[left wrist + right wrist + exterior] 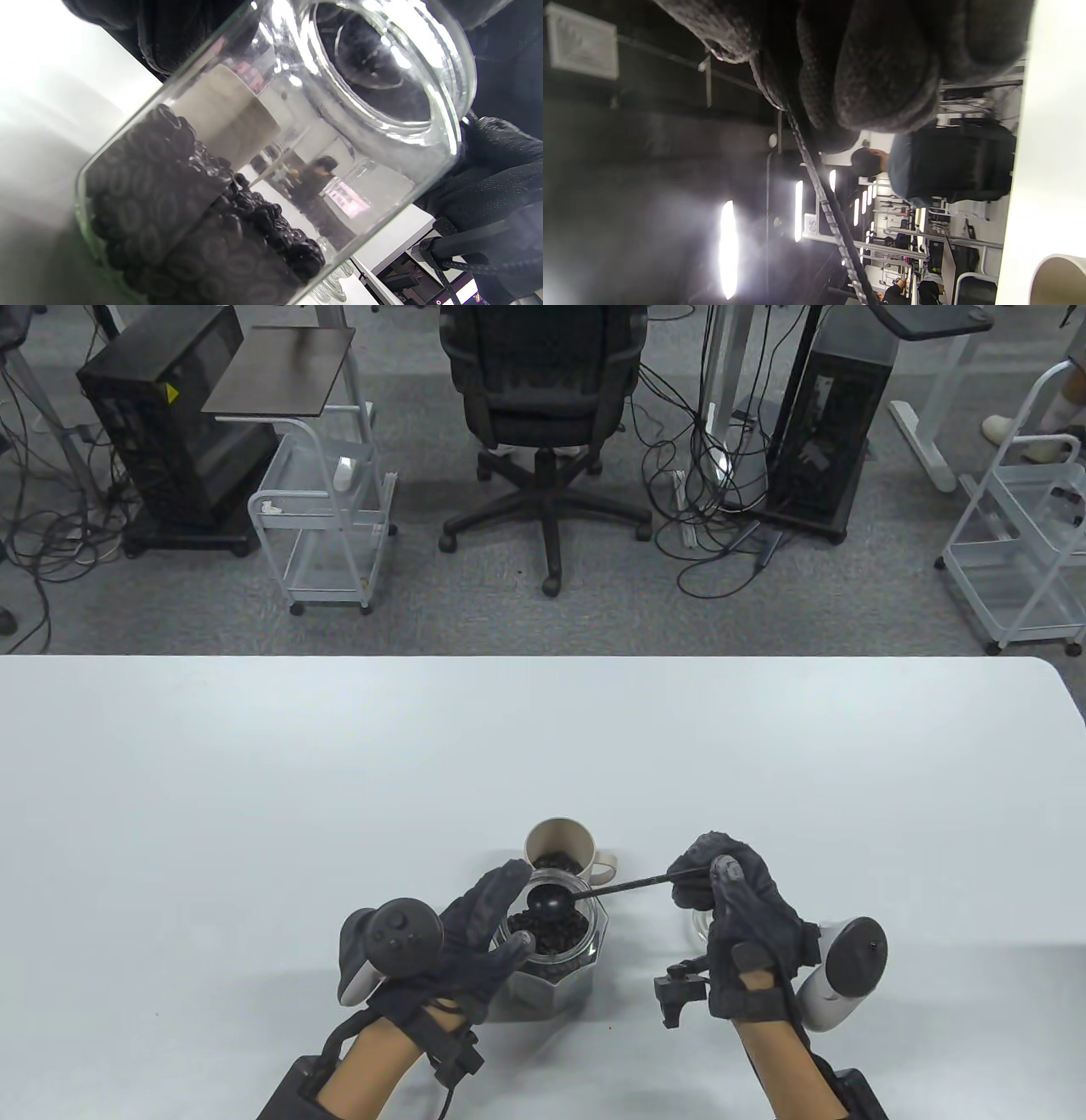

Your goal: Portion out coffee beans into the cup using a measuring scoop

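Observation:
A glass jar (562,954) of coffee beans stands near the table's front edge, and my left hand (484,929) grips its side. In the left wrist view the jar (237,178) is tilted, with the beans (178,228) piled in its lower part. A beige cup (560,848) with beans inside stands just behind the jar. My right hand (721,891) pinches the thin handle of a black measuring scoop (556,899), whose bowl hangs over the jar's mouth. In the right wrist view the scoop's handle (825,203) runs down from my fingers (882,72), and the cup's rim (1058,275) shows at the bottom right.
A small clear glass piece (700,920) lies on the white table (254,780) partly under my right hand. Beyond the far edge stand an office chair (543,398), wire carts (327,517), computer towers and cables. A person sits far off in the right wrist view.

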{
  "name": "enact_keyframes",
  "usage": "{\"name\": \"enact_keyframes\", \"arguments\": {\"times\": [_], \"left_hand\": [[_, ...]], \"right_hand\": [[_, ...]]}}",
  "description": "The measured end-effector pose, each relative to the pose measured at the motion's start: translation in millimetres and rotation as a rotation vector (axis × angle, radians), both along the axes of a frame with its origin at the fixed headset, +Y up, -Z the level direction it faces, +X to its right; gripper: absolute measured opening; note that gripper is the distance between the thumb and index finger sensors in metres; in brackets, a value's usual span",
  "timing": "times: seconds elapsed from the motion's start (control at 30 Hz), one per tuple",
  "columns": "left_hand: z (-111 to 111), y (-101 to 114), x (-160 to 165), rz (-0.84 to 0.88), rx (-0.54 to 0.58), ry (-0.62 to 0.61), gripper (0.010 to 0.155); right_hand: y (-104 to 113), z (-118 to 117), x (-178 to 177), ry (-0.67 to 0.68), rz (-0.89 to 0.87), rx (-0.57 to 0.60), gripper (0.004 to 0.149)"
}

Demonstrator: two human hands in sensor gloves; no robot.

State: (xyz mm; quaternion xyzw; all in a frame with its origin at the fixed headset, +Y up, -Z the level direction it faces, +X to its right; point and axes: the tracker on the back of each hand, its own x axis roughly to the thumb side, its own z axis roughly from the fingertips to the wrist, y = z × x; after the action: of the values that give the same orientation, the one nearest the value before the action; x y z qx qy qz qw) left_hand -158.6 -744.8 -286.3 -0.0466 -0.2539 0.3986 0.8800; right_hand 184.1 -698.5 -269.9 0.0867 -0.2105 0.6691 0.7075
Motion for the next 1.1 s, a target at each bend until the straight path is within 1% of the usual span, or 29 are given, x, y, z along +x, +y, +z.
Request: {"name": "enact_keyframes", "arguments": {"times": [0.17,0.3,0.47,0.63,0.8,1.0,1.1], "left_hand": [[0,0,0,0.0,0.0,0.0,0.083],[0,0,0,0.0,0.0,0.0,0.083],[0,0,0,0.0,0.0,0.0,0.083],[0,0,0,0.0,0.0,0.0,0.083],[0,0,0,-0.001,0.0,0.0,0.083],[0,0,0,-0.002,-0.001,0.0,0.083],[0,0,0,-0.003,-0.001,0.0,0.083]], "right_hand": [[14,9,-17,0.019,0.189,0.118,0.04],[19,13,-32,0.037,0.297,0.174,0.04],[20,14,-48,0.059,0.419,0.219,0.04],[18,14,-57,0.08,0.494,0.229,0.04],[15,11,-63,0.104,0.538,0.21,0.04],[7,6,-70,0.141,0.54,0.142,0.039],[4,4,-70,0.13,0.49,0.096,0.038]]}}
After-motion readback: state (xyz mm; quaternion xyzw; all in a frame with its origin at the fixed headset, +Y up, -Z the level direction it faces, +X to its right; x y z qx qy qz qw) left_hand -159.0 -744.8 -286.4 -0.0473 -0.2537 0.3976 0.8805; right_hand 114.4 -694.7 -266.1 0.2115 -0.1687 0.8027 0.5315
